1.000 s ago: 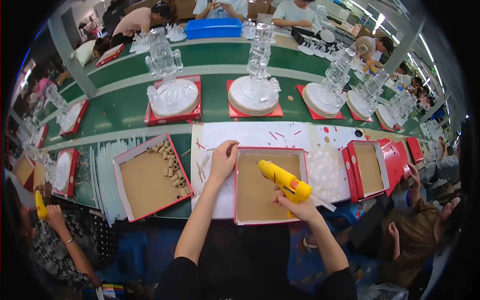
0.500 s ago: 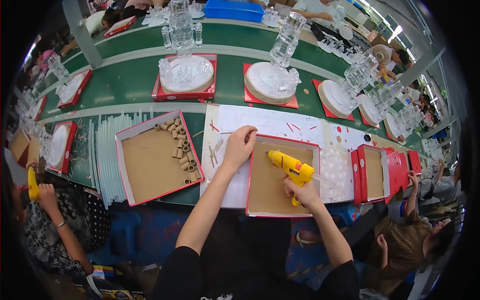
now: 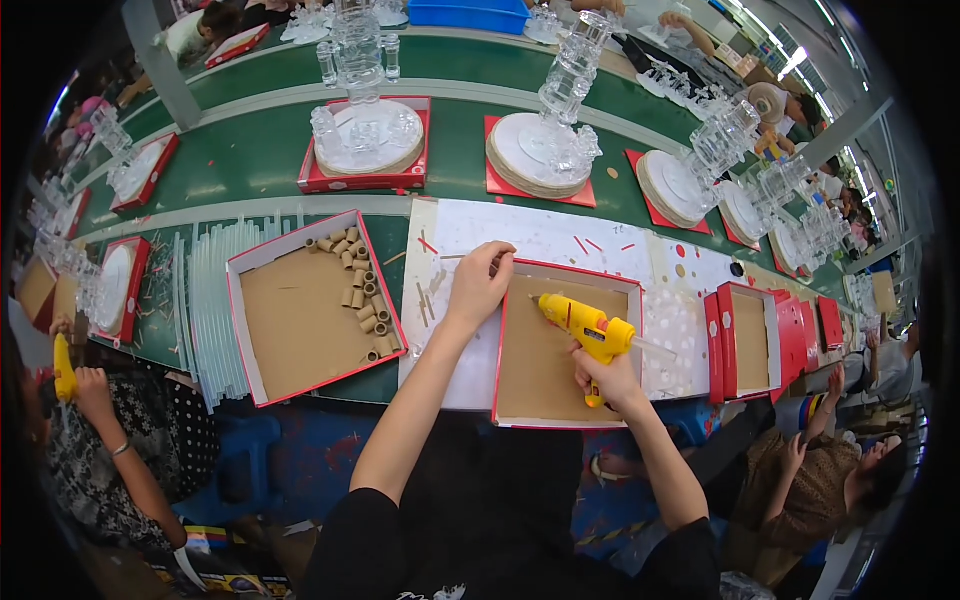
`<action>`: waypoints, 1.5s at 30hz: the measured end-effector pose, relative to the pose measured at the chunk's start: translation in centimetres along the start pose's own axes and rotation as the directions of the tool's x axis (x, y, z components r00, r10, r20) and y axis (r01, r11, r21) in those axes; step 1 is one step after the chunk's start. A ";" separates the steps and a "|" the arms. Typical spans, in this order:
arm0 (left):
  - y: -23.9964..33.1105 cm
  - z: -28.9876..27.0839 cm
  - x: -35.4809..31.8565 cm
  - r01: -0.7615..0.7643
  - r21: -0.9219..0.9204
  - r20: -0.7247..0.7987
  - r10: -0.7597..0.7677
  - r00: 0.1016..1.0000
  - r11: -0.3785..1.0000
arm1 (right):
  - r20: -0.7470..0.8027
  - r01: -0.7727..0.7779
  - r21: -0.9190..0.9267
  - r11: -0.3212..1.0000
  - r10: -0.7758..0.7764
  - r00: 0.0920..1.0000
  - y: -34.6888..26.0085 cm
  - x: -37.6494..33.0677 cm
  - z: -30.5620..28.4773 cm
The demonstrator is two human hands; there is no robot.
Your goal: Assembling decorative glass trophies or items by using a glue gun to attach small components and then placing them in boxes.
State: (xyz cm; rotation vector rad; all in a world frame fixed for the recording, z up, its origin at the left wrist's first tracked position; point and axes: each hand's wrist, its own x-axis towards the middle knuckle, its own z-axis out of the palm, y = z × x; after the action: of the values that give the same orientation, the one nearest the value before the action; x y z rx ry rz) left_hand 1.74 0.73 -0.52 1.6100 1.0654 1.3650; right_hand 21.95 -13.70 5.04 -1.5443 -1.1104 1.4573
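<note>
My right hand [image 3: 607, 378] is wrapped round the grip of a yellow hot glue gun [image 3: 588, 328]. A translucent glue stick [image 3: 655, 347] pokes out of its back, and its nozzle points left over a shallow open cardboard box [image 3: 530, 404]. The box has a brown inside, white walls and a red edge. At its far left corner my left hand [image 3: 482, 287] has its fingers curled and closed on the rim. Under the box lies a white sheet [image 3: 455, 375] with thin red and brown strips scattered on it.
To the left, another box [image 3: 290, 335] holds several short cardboard tubes [image 3: 362, 300], beside a bundle of glue sticks [image 3: 215, 310]. Red boxes [image 3: 745, 340] stand at the right. Clear plastic towers on round bases [image 3: 540, 155] line the green belt [image 3: 455, 150]. Co-workers sit on both sides.
The glue gun has shifted slightly right and its back end has dipped a little. My left hand stays at the box corner. At the right, a co-worker's hand has risen.
</note>
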 end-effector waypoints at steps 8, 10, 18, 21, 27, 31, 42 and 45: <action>0.1 0.0 0.0 0.001 0.002 -0.003 -0.001 1.000 1.000 | -0.016 0.008 0.016 1.000 -0.008 1.000 0.0 -0.1 -0.1; 0.0 0.0 0.0 0.000 0.003 -0.005 0.000 1.000 1.000 | -0.006 0.007 0.006 1.000 -0.007 1.000 -0.1 -0.1 -0.2; 0.2 0.2 0.1 0.016 -0.001 0.014 -0.016 1.000 1.000 | -0.124 0.226 -0.092 0.970 -0.236 0.964 -0.8 -2.0 -2.3; 0.2 -0.2 -0.1 0.031 0.023 0.017 -0.031 0.999 0.999 | -0.145 0.028 -0.040 0.999 -0.033 0.989 -1.5 -3.5 -5.2; 0.2 -0.3 -0.2 0.023 0.024 0.015 -0.023 1.000 0.999 | -0.219 -0.052 -0.131 0.990 0.023 0.975 -2.8 -4.5 -7.8; 0.3 -0.3 -0.2 0.031 0.030 0.019 -0.031 0.999 0.999 | -0.235 -0.097 -0.152 0.984 0.060 0.970 -3.2 -4.4 -7.7; 0.6 -0.4 0.0 0.050 0.025 0.027 -0.050 0.998 0.998 | -0.212 -0.091 -0.139 0.986 0.060 0.975 -2.0 -3.6 -8.3; 0.4 -0.3 0.0 0.014 0.020 0.008 -0.014 1.000 1.000 | -0.232 -0.095 -0.136 0.986 0.062 0.971 -1.6 -3.6 -8.6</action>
State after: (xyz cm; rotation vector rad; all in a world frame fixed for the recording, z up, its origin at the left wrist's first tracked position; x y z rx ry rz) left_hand 1.47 0.62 -0.07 1.6179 1.0865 1.3412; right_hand 30.38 -16.03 8.64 -1.8259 -1.0479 1.2349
